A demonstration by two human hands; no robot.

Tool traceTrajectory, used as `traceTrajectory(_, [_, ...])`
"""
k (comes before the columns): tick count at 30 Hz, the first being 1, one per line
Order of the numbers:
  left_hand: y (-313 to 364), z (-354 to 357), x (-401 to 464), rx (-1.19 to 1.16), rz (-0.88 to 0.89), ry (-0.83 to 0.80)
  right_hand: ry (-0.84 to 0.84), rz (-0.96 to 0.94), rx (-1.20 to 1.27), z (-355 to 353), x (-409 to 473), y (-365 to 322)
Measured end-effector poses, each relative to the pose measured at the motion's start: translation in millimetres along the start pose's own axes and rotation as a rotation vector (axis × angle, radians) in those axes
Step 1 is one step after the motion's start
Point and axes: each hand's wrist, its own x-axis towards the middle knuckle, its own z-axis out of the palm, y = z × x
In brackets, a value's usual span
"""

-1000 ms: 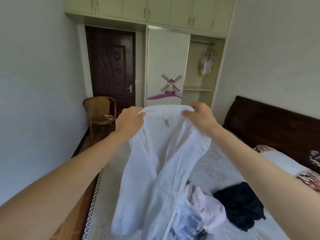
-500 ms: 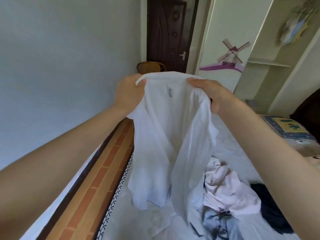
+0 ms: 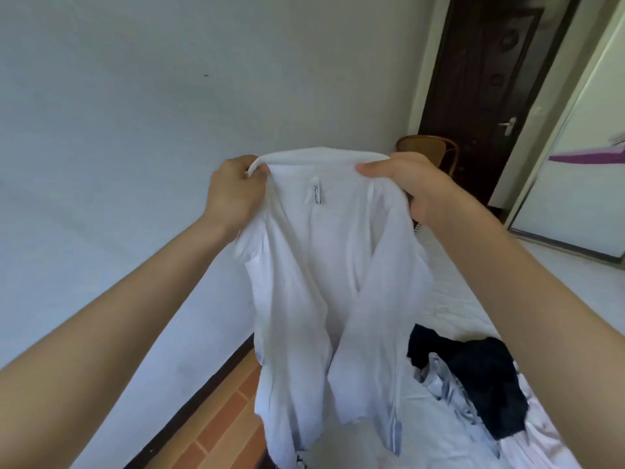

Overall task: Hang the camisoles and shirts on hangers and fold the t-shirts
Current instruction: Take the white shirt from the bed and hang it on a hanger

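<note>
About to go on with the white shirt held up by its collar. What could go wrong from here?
1. The white shirt is held only at the collar by the left hand and right hand; freeing one for a hanger may let it sag.
2. Its hem hangs near the dark garment on the bed and could snag it.

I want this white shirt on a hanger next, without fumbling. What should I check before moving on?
1. Left hand grips the shirt at the collar: ok.
2. Right hand grips the other side of the collar: ok.
3. Shirt hangs open, label facing you: ok.
4. Hanger within reach: cannot tell, none in view.
5. Hem clear of the dark garment on the bed: ok.
6. Buttons undone all the way down: cannot tell.
</note>
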Motion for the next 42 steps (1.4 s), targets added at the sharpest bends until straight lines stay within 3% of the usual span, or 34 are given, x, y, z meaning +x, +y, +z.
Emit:
traceTrajectory(6, [-56,-92,16,-0.048,-0.029,0.112,-0.079,-0.268,-0.599,94,0,-18])
traceTrajectory(9, [-90,-137,22,-0.038,-0.043,0.134,0.012,-0.398,-0.924,149,6,-19])
traceTrajectory(11, [-112,-165,27,-0.04,-0.041,0.145,0.08,-0.44,-0.98,181,14,-14])
traceTrajectory(18, [-169,-216,49,0.01,-0.028,0.093,0.098,-0.361,-0.887,255,42,6])
traceTrajectory(28, [-246,-242,82,-0.068,-0.177,0.052,-0.12,-0.106,-0.364,332,86,8])
traceTrajectory(35, [-263,-210,146,-0.161,-0.191,0.021,-0.147,0.024,-0.018,345,161,18])
traceTrajectory(42, [-255,-140,244,-0.203,-0.185,-0.059,-0.182,0.071,-0.006,303,254,16])
